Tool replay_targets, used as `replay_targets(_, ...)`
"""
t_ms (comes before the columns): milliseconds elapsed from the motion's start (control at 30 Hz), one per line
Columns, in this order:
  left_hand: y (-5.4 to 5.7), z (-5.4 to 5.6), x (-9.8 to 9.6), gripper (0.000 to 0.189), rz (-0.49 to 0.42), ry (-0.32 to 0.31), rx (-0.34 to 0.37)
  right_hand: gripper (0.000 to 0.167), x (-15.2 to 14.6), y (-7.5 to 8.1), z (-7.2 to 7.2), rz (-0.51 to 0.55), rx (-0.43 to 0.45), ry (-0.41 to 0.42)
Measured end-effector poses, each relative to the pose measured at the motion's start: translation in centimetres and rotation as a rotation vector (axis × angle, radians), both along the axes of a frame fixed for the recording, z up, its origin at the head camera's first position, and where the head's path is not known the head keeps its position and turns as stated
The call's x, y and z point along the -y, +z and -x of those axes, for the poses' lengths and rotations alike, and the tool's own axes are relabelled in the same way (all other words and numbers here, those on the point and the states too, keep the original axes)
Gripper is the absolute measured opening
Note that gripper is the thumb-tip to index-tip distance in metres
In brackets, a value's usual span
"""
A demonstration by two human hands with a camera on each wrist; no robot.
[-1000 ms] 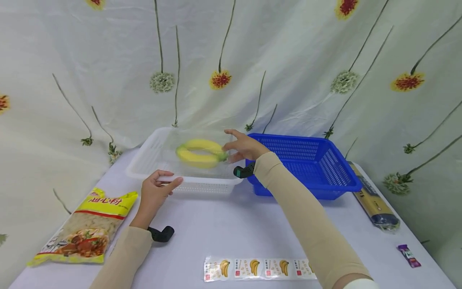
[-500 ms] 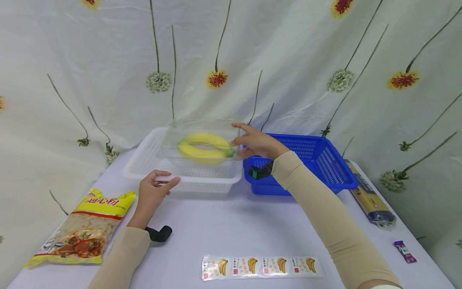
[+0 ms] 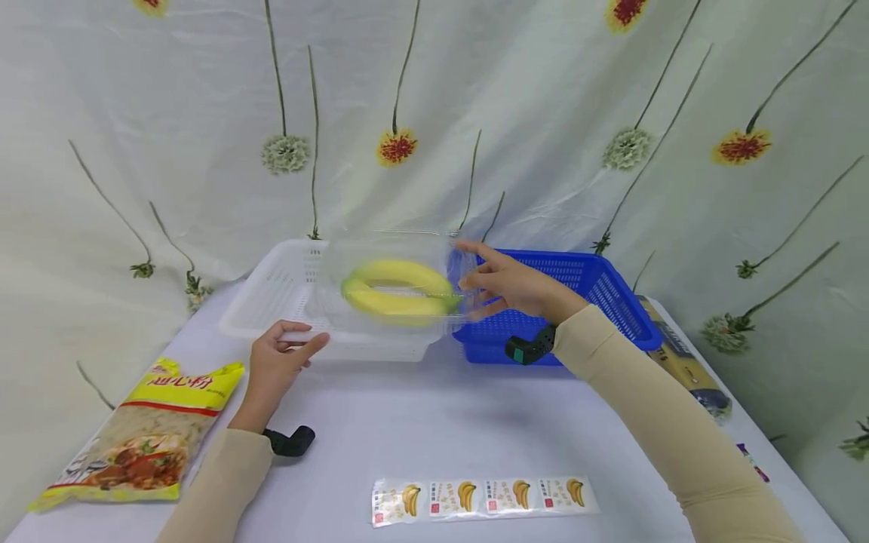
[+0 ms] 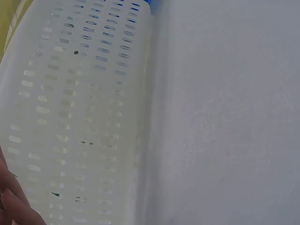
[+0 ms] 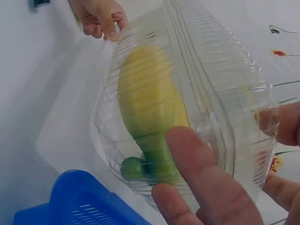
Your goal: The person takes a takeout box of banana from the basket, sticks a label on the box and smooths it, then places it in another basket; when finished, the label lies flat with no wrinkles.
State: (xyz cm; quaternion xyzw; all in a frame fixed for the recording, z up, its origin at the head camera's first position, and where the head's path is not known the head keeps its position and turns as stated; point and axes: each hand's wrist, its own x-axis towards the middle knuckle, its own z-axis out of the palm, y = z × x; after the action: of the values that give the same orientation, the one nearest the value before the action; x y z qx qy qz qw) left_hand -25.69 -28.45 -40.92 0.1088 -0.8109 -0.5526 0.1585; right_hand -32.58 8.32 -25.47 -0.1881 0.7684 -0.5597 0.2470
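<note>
My right hand (image 3: 519, 286) grips the right end of a clear plastic clamshell box (image 3: 400, 245), fingers spread around it. Inside lie yellow bananas (image 3: 400, 309) with green ends, also plain through the ribbed plastic in the right wrist view. The box is raised over the white basket (image 3: 261, 302), its right end overlapping the blue basket (image 3: 557, 264) in the head view. At the white basket's front rim, my left hand (image 3: 278, 366) pinches the edge between thumb and fingers. The left wrist view shows mostly the basket's slotted wall (image 4: 75, 112), with fingertips at the lower left corner.
A yellow food bag (image 3: 152, 430) lies at the left of the table. Near the front edge is a strip of banana labels (image 3: 482, 498). A long gold-and-dark packet (image 3: 686, 362) and a small purple wrapper (image 3: 752, 461) lie at the right. A flowered curtain hangs behind.
My right hand has lifted the clamshell box of bananas up from the white basket and shifted it to the right. The left hand keeps its pinch on the rim.
</note>
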Motion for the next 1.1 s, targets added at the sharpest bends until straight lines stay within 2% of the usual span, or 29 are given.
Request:
replay_targets(100, 0.0, 0.0, 0.0, 0.052, -0.004, -0.001, 0.011, 0.077, -1.0, -0.6, -0.7, 0.012, 0.01, 0.007)
replay_targets(333, 0.1, 0.1, -0.1, 0.037, 0.026, 0.015, 0.011, 0.077, -3.1, -2.0, -2.6, 0.014, 0.018, 0.014)
replay_targets(633, 0.1, -0.1, -0.3, 0.052, -0.012, -0.003, -0.006, 0.076, -5.4, -3.0, -4.8, 0.0, 0.016, 0.012)
replay_targets(933, -0.3, 0.1, -0.2, 0.05, -0.036, -0.007, -0.024, 0.08, -7.6, -3.9, -6.8, -0.013, 0.004, 0.014)
replay_targets(1100, -0.1, 0.0, -0.2, 0.049, -0.033, -0.002, -0.021, 0.081, -8.6, -4.2, -8.4, 0.001, -0.013, 0.011)
